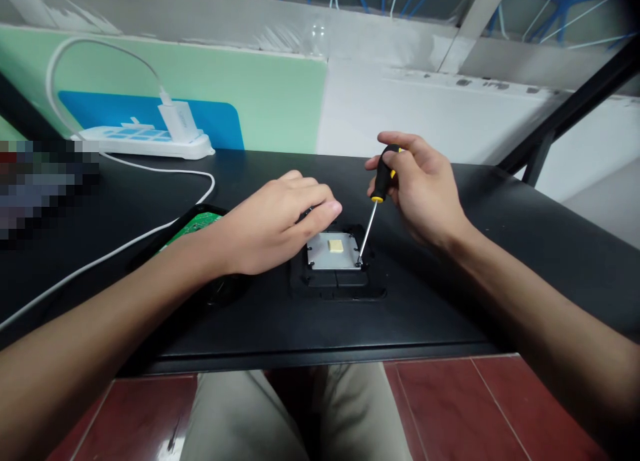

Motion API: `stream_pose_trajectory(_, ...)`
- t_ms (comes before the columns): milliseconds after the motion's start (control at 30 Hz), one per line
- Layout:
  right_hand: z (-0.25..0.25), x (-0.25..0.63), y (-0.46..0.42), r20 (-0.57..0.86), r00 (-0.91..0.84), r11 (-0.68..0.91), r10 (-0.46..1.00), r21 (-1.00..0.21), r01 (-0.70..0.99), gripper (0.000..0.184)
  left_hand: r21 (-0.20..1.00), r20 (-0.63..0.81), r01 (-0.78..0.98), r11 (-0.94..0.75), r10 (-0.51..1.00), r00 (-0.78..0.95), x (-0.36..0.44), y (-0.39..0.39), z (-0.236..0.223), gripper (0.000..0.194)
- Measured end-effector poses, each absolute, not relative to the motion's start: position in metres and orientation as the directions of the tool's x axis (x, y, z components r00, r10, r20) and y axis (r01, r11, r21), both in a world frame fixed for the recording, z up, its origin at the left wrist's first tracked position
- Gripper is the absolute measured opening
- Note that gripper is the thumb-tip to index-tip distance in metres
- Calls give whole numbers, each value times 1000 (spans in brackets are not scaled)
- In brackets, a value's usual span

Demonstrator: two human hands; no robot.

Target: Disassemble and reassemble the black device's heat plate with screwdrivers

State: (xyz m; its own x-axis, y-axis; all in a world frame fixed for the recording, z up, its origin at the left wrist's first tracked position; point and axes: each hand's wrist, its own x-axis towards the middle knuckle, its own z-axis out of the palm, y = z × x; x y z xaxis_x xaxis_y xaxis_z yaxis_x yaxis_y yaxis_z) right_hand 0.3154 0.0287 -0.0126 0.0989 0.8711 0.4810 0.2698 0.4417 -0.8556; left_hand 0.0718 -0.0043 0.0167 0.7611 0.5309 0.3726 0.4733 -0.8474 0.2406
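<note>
In my right hand (423, 184), fingers closed round its black and yellow handle, is a screwdriver (370, 224). Its shaft slants down and its tip meets the near right corner of a silver metal plate (323, 255), at a dark screw. A small pale yellow pad (335, 246) sits on the plate, which lies in a flat black plastic housing (345, 282). My left hand (285, 221) is at the plate's upper left, thumb and fingers drawn together; whatever is between them is hidden.
Partly under my left forearm, a green circuit board (193, 227) lies in a black casing. A white cable (145, 234) crosses the black table (425, 314). At the back left stands a white power strip (150, 146) with a charger (179, 121) plugged in.
</note>
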Motion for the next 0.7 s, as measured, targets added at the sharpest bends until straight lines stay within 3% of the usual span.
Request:
stream_pose_trajectory(300,-7,312,27,459,143,419,877,-875,242,22,236,382,452,-860,509,771,70,-4,18,43)
stream_pose_trajectory(700,-7,316,26,491,113,450,864,-852,269,17,351,332,263,-899,382,862,69,-22,15,21)
